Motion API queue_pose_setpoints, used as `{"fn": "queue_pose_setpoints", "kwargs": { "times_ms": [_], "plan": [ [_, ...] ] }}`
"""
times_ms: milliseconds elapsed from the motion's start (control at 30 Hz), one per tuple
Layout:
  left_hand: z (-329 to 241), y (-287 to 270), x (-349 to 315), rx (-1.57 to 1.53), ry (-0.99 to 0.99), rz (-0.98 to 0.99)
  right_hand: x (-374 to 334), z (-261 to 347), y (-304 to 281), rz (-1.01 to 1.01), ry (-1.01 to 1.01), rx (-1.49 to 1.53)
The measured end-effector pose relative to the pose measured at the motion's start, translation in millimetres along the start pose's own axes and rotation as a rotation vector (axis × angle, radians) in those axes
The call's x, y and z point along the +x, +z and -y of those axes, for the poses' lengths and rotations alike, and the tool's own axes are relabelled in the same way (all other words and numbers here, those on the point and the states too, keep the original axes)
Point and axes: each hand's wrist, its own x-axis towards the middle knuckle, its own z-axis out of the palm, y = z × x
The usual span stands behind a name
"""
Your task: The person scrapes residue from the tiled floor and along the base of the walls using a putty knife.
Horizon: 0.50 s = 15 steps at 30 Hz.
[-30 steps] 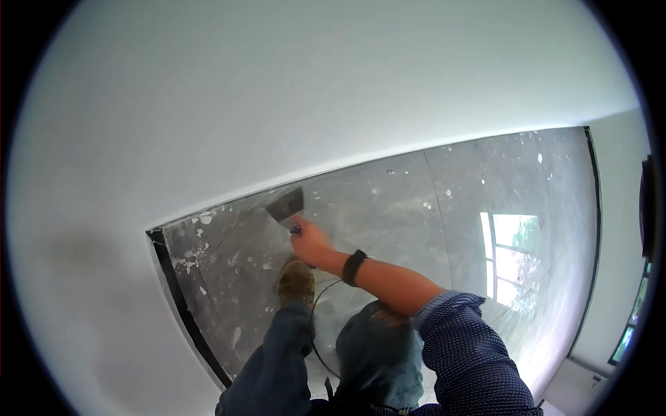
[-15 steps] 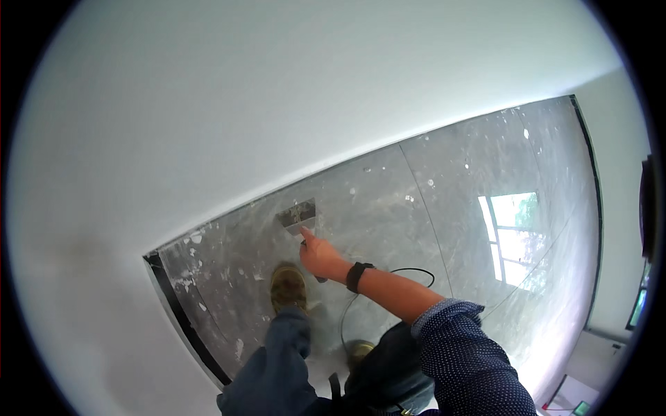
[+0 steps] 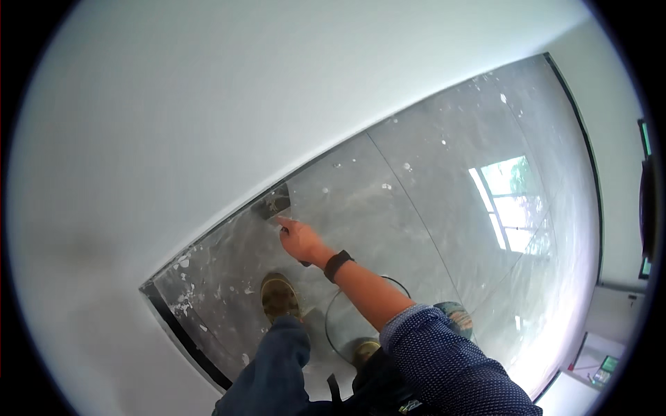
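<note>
Scraper (image 3: 278,202) is gripped in closed right hand (image 3: 301,240), over floor (image 3: 368,222), near wall (image 3: 208,132); probably light, thin-bladed, fairly stiff, best held by mostly covered handle (image 3: 304,263). Left hand not seen.

Bright daylight glares white on the glossy floor (image 3: 340,215) at lower right, below a window reflection (image 3: 513,208); the wall (image 3: 104,277) at left is greyer, and fisheye distortion bows edges near black corners.

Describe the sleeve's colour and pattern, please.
The sleeve is dark blue with small pale specks (head view).
</note>
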Motion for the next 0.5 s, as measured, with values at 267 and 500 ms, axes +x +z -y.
{"fn": "queue_pose_setpoints", "kwargs": {
  "times_ms": [267,500],
  "plan": [
    [14.3,-10.3,22.0,0.064,0.112,-0.034,-106.3,-44.3,-27.3,-0.109,0.255,-0.181],
    [45.8,-45.1,76.1,0.022,0.299,0.073,-80.5,-27.4,-94.6,-0.178,0.501,-0.190]
  ]
}}
